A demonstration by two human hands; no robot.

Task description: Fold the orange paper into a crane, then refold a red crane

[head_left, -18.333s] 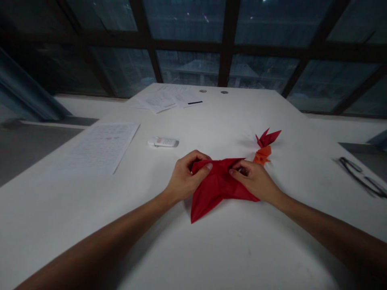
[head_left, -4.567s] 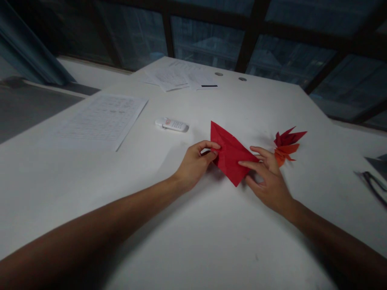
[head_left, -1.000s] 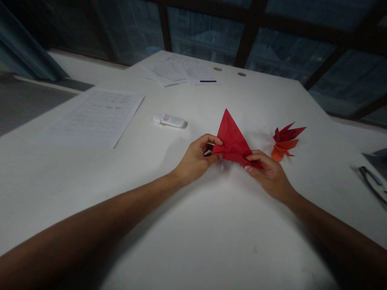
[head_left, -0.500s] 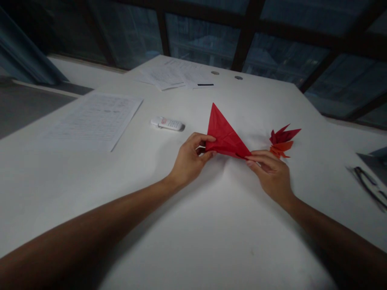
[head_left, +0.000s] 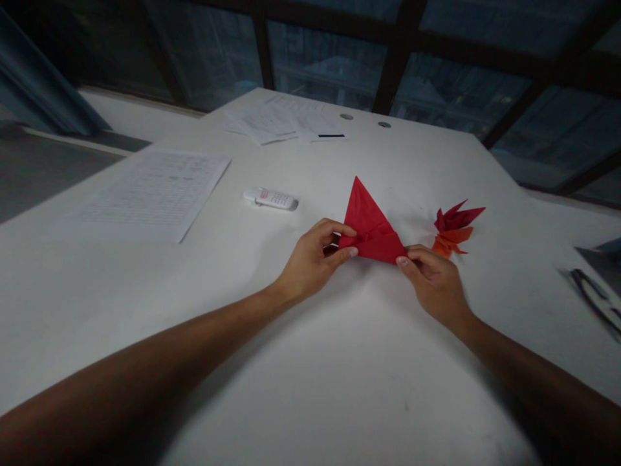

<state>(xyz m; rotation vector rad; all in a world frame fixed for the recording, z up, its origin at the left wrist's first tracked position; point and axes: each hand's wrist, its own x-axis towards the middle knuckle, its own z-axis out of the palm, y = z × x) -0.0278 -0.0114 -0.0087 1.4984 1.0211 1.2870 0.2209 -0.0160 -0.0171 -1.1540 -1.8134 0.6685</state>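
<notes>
A sheet of red origami paper [head_left: 369, 223], folded into a triangle, is held between both hands over the white table. Its tip points away from me, and a folded band runs along the near edge. My left hand [head_left: 320, 254] pinches the left corner, thumb in front and fingers on the upper face. At the right corner, my right hand [head_left: 434, 275] grips the paper between thumb and fingers. Just beyond the right hand lie a dark red folded paper figure [head_left: 456, 219] and an orange folded paper figure [head_left: 451, 241], touching or overlapping each other.
A white remote control [head_left: 272, 199] lies left of the paper. Printed sheets [head_left: 155, 194] cover the table's left side, with more papers [head_left: 276, 123] at the back. Dark-framed eyeglasses [head_left: 594, 298] rest at the right edge. Windows stand behind the white table [head_left: 339, 388].
The red paper has shifted slightly right and toward me, its tip lower. A folded band now shows along its near edge. Both hands keep hold; the left has moved a little right.
</notes>
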